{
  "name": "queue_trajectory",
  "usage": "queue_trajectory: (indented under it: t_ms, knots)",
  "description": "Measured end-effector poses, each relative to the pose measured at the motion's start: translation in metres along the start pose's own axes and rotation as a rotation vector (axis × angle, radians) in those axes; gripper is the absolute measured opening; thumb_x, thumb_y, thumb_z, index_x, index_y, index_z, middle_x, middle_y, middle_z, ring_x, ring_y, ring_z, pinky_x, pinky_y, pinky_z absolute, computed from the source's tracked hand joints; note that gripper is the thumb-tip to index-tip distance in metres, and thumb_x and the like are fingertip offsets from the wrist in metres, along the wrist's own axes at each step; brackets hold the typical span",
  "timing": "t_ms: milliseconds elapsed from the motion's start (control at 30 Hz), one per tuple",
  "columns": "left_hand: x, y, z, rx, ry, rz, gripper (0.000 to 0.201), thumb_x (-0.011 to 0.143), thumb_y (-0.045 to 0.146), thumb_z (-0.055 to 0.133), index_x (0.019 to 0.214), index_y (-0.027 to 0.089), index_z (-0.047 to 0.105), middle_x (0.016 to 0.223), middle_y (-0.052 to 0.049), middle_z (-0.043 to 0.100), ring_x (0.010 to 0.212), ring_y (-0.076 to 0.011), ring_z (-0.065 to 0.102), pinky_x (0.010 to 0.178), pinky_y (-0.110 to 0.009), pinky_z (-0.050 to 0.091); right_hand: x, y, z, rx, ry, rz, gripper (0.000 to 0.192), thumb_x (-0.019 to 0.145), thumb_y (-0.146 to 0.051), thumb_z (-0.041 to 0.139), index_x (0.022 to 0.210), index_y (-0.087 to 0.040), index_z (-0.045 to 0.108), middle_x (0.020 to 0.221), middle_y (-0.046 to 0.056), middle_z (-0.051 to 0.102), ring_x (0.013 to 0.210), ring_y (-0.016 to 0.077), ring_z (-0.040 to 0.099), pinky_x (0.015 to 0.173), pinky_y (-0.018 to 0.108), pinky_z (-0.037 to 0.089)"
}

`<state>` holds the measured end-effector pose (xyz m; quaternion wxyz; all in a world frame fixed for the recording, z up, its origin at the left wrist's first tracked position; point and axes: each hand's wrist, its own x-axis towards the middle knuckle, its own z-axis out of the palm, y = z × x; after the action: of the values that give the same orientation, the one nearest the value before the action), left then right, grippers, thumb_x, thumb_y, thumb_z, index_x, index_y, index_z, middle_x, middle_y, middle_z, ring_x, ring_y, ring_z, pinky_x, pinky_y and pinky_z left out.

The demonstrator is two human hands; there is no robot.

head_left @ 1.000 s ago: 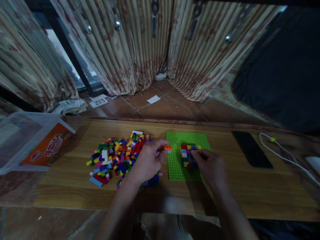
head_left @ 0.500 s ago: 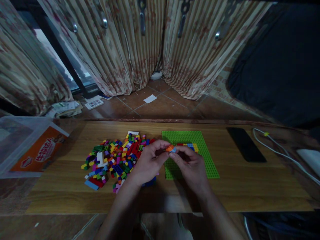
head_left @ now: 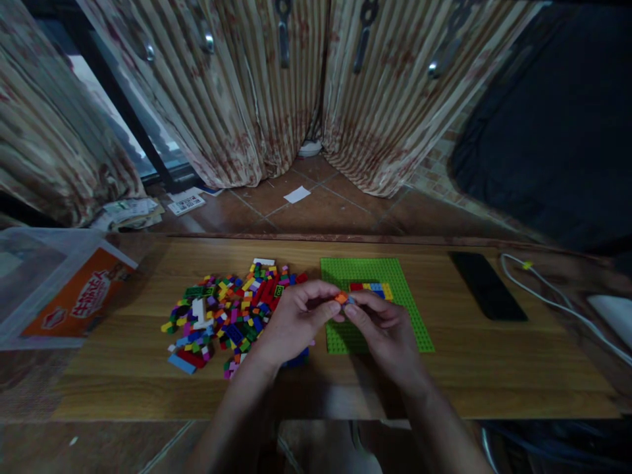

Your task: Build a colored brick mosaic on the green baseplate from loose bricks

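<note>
Orange brick point(head_left: 340, 298), with a small blue piece just visible against its right side, sits pinched between the fingertips of both hands above the near left part of the green baseplate point(head_left: 409, 316). Left hand point(head_left: 296, 322) lies at about 8 o'clock from the brick, its thumb and forefinger closed on the brick's left end; right hand point(head_left: 382, 329) lies at about 4 o'clock from it, fingers curled and closed on the right end, so the two hands meet at the brick. Whether the brick touches the baseplate cannot be told, as the fingers hide its underside. At 1 o'clock from the brick, on the baseplate, stands a low block of joined bricks point(head_left: 371, 288) in red, yellow and blue, partly hidden behind the right hand. At 9 o'clock, well beyond the left hand, a loose pile of coloured bricks point(head_left: 222, 309) spreads over the wooden table point(head_left: 494, 368). At 3 o'clock, well apart, a dark phone point(head_left: 486, 286) lies flat, with a white cable point(head_left: 557, 303) farther right.
</note>
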<state>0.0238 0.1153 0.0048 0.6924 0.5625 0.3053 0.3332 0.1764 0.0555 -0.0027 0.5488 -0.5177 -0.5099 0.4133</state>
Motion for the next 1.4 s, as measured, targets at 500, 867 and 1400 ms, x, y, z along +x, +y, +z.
queue_trajectory:
  t_ms: [500,867,1400]
  knots:
    - [0.006,-0.007,-0.016,0.344,0.248,0.106,0.012,0.084,0.026,0.063,0.091,0.016,0.065,0.078,0.0,0.063,0.07,-0.0114,0.057,0.064,-0.022,0.045,0.008,0.003,-0.064,0.27,0.432,0.142,0.017,0.069,-0.026,0.074,0.086,-0.023,0.076,0.073,-0.001,0.067,0.059,0.0079,0.054,0.056,0.02,0.045]
    - [0.007,-0.01,-0.015,0.517,0.212,0.141,0.009,0.087,0.025,0.059,0.091,0.018,0.065,0.085,-0.001,0.068,0.076,-0.014,0.062,0.07,-0.025,0.048,0.005,0.017,-0.075,-0.1,0.434,0.258,0.033,0.067,-0.033,0.076,0.096,-0.02,0.068,0.074,0.001,0.07,0.062,0.0133,0.062,0.059,0.026,0.05]
    - [0.004,-0.001,-0.017,0.477,0.275,0.093,0.011,0.085,0.026,0.06,0.088,0.017,0.065,0.077,-0.001,0.065,0.069,-0.0132,0.06,0.062,-0.023,0.047,0.001,0.022,-0.07,-0.393,0.263,0.221,0.029,0.068,-0.039,0.075,0.089,-0.019,0.073,0.078,0.003,0.071,0.066,0.0162,0.061,0.061,0.03,0.05]
